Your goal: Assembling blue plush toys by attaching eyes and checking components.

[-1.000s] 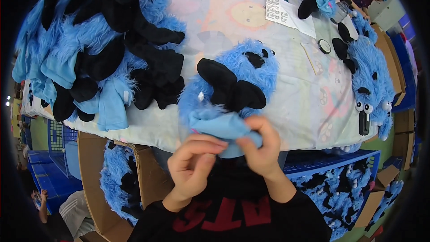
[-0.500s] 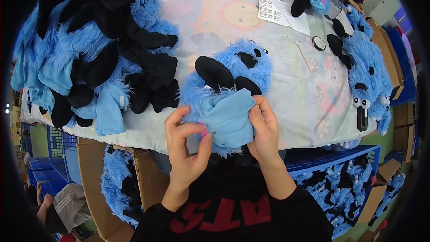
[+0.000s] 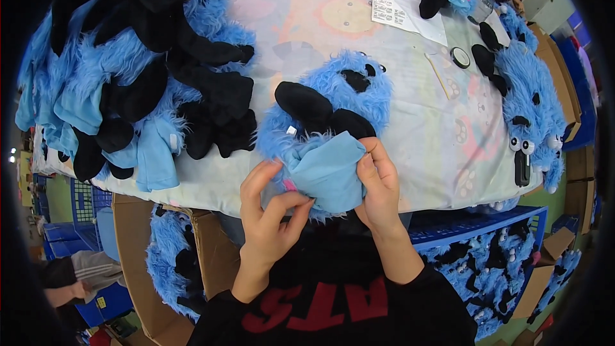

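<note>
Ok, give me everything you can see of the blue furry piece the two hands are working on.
The blue furry piece is shaggy light-blue plush with two black plush ears and a black patch. It lies flat on the table, near edge overhanging. Its smooth pale-blue lining is turned out there. The left hand pinches the lining's lower edge; the right hand grips its right side.

Both hands worked at the near edge of the bench [image 3: 416,173], pressed against a blue furry toy skin [image 3: 333,115] that blocked the way straight ahead. To the left, a heap of blue and black plush pieces [image 3: 134,83] filled the surface almost to that skin. Bare cloth lay open to the right, toward a thin stick [image 3: 438,75] and a tape roll [image 3: 460,57], and beyond the skin toward a printed sheet [image 3: 400,9]. More plush toys [image 3: 528,102] lined the far right edge.
</note>
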`<move>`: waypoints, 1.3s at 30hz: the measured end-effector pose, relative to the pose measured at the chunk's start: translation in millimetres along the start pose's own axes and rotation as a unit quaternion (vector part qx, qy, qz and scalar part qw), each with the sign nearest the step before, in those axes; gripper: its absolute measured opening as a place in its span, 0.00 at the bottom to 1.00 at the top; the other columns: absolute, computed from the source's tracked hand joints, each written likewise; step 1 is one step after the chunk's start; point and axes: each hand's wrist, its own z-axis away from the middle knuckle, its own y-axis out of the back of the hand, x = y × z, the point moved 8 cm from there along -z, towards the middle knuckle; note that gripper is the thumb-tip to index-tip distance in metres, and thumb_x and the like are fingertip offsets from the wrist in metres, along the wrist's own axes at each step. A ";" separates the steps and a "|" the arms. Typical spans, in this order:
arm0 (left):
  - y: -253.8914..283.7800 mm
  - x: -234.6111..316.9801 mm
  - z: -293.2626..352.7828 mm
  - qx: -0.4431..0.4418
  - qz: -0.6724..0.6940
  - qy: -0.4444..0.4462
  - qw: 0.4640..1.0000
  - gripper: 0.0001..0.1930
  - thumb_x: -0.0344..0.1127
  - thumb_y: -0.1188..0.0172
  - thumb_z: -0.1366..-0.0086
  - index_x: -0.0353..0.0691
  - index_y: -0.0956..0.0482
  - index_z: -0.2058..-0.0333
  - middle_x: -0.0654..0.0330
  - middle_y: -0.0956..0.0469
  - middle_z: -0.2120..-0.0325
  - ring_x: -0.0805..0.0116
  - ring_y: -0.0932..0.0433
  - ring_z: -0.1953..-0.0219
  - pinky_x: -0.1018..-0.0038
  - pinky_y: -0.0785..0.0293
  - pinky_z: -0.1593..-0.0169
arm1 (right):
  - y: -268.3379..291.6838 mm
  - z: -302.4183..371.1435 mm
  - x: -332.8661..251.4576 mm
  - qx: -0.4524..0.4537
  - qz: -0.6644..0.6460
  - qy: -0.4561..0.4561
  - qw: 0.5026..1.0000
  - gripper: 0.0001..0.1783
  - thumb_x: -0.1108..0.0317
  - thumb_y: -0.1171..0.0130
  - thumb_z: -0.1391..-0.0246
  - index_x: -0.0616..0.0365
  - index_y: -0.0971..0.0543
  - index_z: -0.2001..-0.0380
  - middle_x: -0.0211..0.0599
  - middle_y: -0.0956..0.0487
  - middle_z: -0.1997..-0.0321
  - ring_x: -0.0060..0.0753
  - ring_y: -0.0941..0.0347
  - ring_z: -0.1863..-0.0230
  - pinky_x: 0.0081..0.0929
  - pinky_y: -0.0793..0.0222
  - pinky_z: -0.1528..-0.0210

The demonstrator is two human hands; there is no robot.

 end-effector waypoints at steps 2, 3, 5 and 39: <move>3.3 -2.0 4.1 0.008 0.020 0.008 1.000 0.10 0.26 0.34 0.58 0.41 0.22 0.73 0.52 0.34 0.50 0.53 0.34 0.48 0.65 0.36 0.46 | -1.8 -0.5 -1.5 0.002 -0.012 -0.003 1.000 0.11 0.64 0.55 0.39 0.60 0.33 0.59 0.31 0.30 0.64 0.16 0.37 0.66 0.13 0.39 0.61; 6.1 -3.8 6.9 0.018 0.040 0.015 0.999 0.11 0.26 0.34 0.58 0.41 0.22 0.73 0.52 0.33 0.50 0.53 0.34 0.48 0.65 0.36 0.46 | -3.2 -0.9 -3.4 0.003 -0.022 -0.004 1.000 0.11 0.64 0.55 0.39 0.60 0.33 0.59 0.31 0.30 0.64 0.16 0.37 0.66 0.13 0.39 0.61; 10.7 -7.0 10.8 0.037 0.081 0.028 0.996 0.11 0.26 0.33 0.59 0.42 0.22 0.74 0.53 0.32 0.51 0.53 0.34 0.48 0.65 0.35 0.46 | -4.9 -1.3 -5.1 0.005 -0.044 -0.007 0.999 0.12 0.64 0.56 0.39 0.60 0.34 0.58 0.32 0.30 0.64 0.16 0.36 0.65 0.13 0.39 0.61; -1.0 5.9 12.7 0.027 -0.028 -0.064 0.997 0.11 0.27 0.33 0.56 0.39 0.26 0.73 0.61 0.29 0.69 0.66 0.32 0.68 0.74 0.34 0.63 | -0.8 0.6 -1.7 0.004 -0.062 0.000 0.998 0.13 0.61 0.59 0.37 0.61 0.33 0.60 0.32 0.29 0.66 0.15 0.35 0.69 0.12 0.38 0.65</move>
